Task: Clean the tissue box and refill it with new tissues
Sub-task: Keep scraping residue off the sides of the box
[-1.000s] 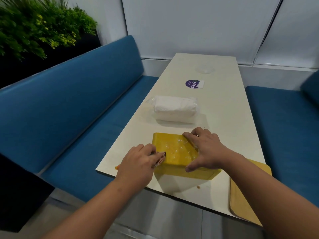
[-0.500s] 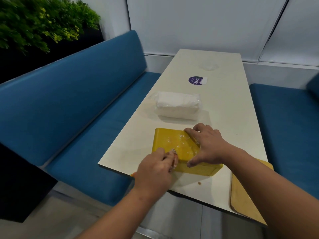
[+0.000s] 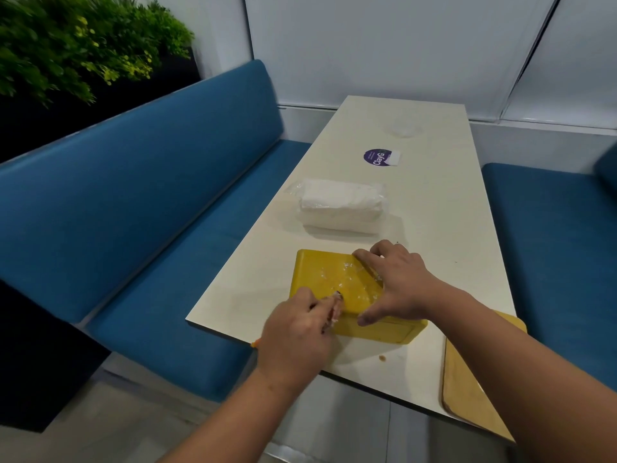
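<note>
The yellow tissue box (image 3: 320,275) lies flat near the table's front edge, with white residue flecks on its top. My right hand (image 3: 397,282) spans its right part, fingers over the far edge and thumb at the near edge, holding it still. My left hand (image 3: 297,329) grips a small tool with an orange handle (image 3: 255,344); its whitish tip (image 3: 336,305) touches the box's near left top. A clear-wrapped pack of white tissues (image 3: 340,205) lies just behind the box.
A wooden board (image 3: 477,396) overhangs the cream table's (image 3: 440,208) front right corner. A purple round sticker (image 3: 377,157) and a clear plastic scrap (image 3: 405,128) lie farther back. Blue benches (image 3: 150,202) flank both sides. A brown crumb (image 3: 382,358) lies in front of the box.
My left hand with the tool has moved right, from the box's left end to its near left top. My right hand has stayed on the box.
</note>
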Tool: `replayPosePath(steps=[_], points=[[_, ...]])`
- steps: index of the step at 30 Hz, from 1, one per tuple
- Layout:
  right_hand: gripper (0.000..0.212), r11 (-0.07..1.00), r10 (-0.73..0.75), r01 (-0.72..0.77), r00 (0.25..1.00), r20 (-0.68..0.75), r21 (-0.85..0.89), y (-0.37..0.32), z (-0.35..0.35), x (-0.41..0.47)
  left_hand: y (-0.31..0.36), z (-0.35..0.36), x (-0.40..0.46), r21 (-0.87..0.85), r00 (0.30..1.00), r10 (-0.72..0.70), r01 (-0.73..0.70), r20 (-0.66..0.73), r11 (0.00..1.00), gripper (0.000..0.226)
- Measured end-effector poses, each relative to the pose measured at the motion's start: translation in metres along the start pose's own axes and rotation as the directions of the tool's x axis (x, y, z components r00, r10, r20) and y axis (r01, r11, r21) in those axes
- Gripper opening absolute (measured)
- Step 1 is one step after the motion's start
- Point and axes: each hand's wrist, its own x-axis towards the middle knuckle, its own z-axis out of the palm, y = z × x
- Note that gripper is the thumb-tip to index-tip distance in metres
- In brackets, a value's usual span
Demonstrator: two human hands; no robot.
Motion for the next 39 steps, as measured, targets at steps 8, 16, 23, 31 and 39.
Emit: replayPosePath(steps=[8, 16, 23, 31, 39], points=[[0.117, 1.0, -0.005, 0.005, 1.0, -0.011, 0.003, -0.002, 0.0, -0.003, 0.012, -0.002, 0.009, 0.096, 0.997, 0.019, -0.027, 0.08, 0.995, 0.026], [0.117, 1.0, 0.005, -0.005, 1.0, -0.017, -0.004, -0.004, -0.001, -0.004, 0.005, -0.013, 0.016, 0.12, 0.986, -0.049, 0.029, 0.162, 0.992, 0.023], [0.117, 1.0, 0.004, -0.004, 1.0, -0.022, -0.001, -0.006, -0.001, -0.008, -0.007, -0.027, 0.033, -0.078, 0.979, -0.138, 0.152, 0.152, 0.985, 0.023], [0.117, 1.0, 0.008, -0.008, 1.0, -0.012, -0.013, -0.008, -0.003, -0.01, -0.023, -0.024, 0.068, 0.122, 0.974, -0.09, 0.065, 0.208, 0.99, 0.035], [0.118, 1.0, 0.008, -0.008, 1.0, -0.009, -0.003, -0.007, -0.002, -0.007, -0.025, -0.034, 0.05, 0.103, 0.893, 0.246, -0.304, 0.377, 0.947, 0.04]])
